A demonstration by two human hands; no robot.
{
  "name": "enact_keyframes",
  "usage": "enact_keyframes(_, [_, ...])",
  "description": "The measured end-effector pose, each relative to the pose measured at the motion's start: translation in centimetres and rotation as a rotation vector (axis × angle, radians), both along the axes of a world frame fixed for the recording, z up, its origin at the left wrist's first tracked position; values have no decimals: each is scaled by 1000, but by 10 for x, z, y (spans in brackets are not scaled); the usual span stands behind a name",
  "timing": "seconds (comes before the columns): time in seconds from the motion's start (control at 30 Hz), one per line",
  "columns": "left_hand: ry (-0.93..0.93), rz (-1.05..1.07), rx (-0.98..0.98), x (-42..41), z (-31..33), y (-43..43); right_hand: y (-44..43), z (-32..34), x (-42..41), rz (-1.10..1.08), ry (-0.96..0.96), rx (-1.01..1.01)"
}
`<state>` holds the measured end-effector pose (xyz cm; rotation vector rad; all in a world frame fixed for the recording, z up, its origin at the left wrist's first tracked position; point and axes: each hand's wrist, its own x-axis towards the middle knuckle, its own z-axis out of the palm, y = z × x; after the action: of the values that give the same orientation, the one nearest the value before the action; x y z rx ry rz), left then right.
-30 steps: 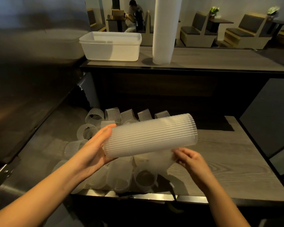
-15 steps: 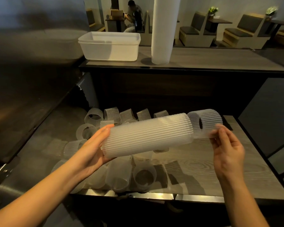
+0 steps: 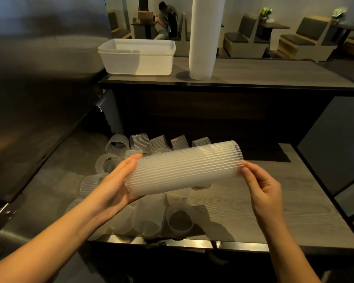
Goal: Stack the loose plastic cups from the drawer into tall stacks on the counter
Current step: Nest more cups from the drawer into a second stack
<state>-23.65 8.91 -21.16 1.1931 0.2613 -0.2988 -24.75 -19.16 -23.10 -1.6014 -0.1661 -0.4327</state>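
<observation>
L hand (image 3: 114, 186) cups base of horizontal ribbed cup stack (image 3: 186, 168); R hand (image 3: 264, 188) prob pinches its rim. Risk: loose squeeze, stack splits, cups drop into drawer (image 3: 264, 207).

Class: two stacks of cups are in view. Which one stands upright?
The tall stack on the upper counter, right of the white tub. The held stack lies sideways instead, gripped at its ends by the left hand and right hand.

Head camera looks forward and down over the drawer (image 3: 274, 201)
</observation>
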Motion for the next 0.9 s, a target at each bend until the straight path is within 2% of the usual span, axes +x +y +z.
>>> enact_keyframes(0.13, [-6,-7,3,-1,0,0,-3,-10,4,-115,39,105])
enact_keyframes(0.2, [-12,-7,0,-1,0,0,-4,-19,8,-165,146,188])
enact_keyframes(0.27, [-19,-5,-8,-1,0,-1,-2,-30,10,-134,273,179])
enact_keyframes(0.43, [-15,-6,-5,-1,0,-1,19,-61,12,138,518,-203])
enact_keyframes(0.6, [-8,11,-6,-1,1,-2,50,-85,12,268,558,-490])
enact_keyframes(0.73, [-5,6,-4,-1,1,0,57,-100,18,236,574,-728])
enact_keyframes(0.9, [-4,1,-14,-2,0,0,55,-121,24,175,629,-824])
